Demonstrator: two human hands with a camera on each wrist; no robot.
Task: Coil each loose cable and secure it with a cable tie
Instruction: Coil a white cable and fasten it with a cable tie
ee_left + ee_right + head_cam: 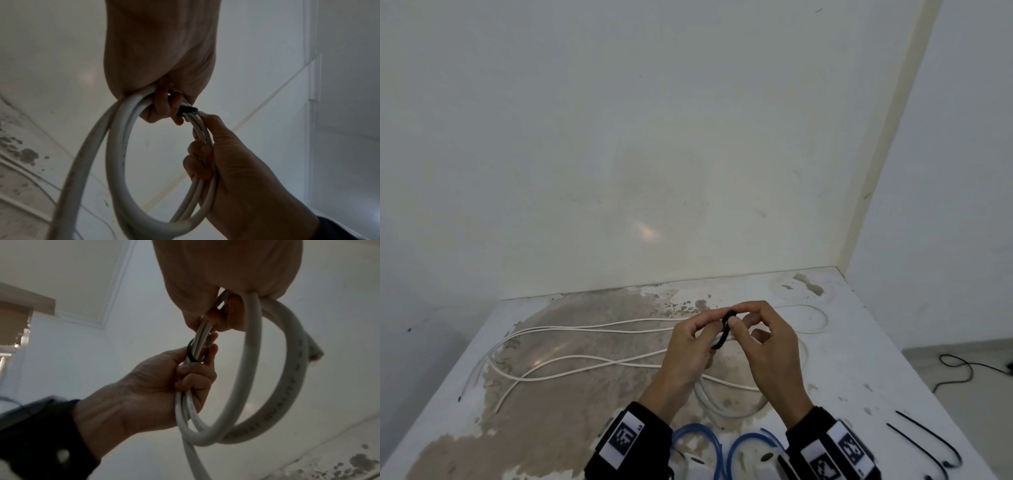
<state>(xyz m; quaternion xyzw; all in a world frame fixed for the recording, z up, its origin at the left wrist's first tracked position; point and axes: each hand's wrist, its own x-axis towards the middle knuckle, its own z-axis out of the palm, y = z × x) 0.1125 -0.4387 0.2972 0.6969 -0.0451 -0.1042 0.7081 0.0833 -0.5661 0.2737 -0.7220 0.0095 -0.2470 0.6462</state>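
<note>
A coil of thick white cable [115, 162] hangs in the air between my two hands, above the table. A black cable tie [726, 329] forms a loose loop around the coil's strands; the loop also shows in the right wrist view [192, 352]. My left hand [714, 327] grips the bundled strands with curled fingers, and its thumb and forefinger touch the tie loop. My right hand [739, 320] pinches the tie's top between thumb and forefinger, while its lower fingers curl round the coil [252, 369] beside the loop.
A long thin white cable [585, 329] lies spread over the stained white table [859, 342]. Blue cable loops [695, 442] sit at the near edge between my wrists. Spare black ties [928, 442] lie at the right front. A black cord [962, 370] is on the floor.
</note>
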